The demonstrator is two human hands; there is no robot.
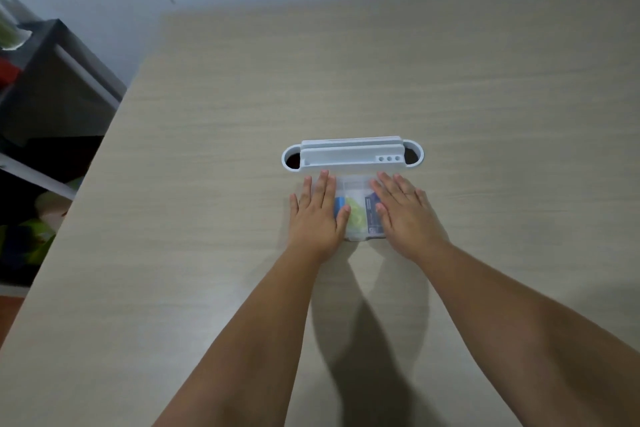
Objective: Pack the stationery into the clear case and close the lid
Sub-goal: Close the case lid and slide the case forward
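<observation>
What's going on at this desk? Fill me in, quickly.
A person is pressing both hands flat on a clear case on the wooden desk. The left hand covers its left side, the right hand its right. Blue, yellow-green and dark items show through the plastic, so the case looks packed and the lid appears to be getting pushed shut. A white desk organizer sits just behind the case.

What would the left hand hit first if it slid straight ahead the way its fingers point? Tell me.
Most likely the white desk organizer. The left hand lies flat on the clear case, fingers pointing away toward the organizer's front wall, just beyond the fingertips.
</observation>
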